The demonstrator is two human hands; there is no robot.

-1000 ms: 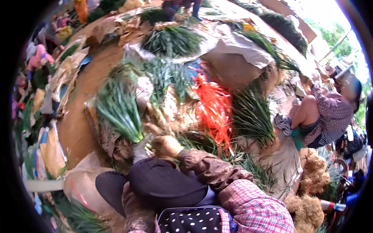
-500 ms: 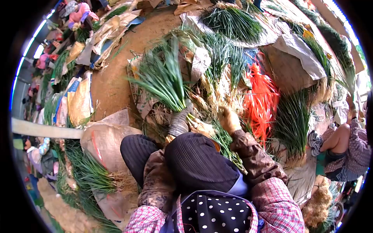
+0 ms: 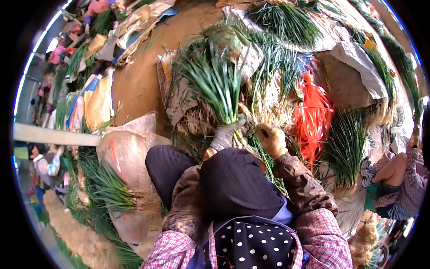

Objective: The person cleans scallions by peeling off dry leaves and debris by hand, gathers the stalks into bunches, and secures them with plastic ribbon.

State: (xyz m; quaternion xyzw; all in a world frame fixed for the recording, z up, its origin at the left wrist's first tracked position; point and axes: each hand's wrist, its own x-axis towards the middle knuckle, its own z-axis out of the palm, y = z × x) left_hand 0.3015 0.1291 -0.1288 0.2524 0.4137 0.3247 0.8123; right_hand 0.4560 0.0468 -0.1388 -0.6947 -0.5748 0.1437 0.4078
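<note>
My left hand (image 3: pixel 226 136), in a grey glove, is wrapped around the lower stalks of a bunch of green onions (image 3: pixel 217 87). The leaves fan upward away from me, and the pale root ends come out below the hand near my knee. Just to the right, my right hand (image 3: pixel 272 140), in a tan glove, is raised with its fingers curled in. Whether anything sits between those fingers is hidden. Beyond it lie loose green onions (image 3: pixel 269 101) with pale stems and stringy roots. A heap of red plastic strips (image 3: pixel 312 112) is right of them.
More green onions lie at the right (image 3: pixel 344 148), far side (image 3: pixel 286 24) and left (image 3: pixel 112 188). A brown sack (image 3: pixel 347 83) lies beyond the red strips. A person (image 3: pixel 401 179) sits at the right edge. A pale bar (image 3: pixel 53 134) juts in from the left.
The bunch in my left hand has swung more upright and its leaves have spread. My right hand's fingers have curled in more. The whole view has shifted slightly.
</note>
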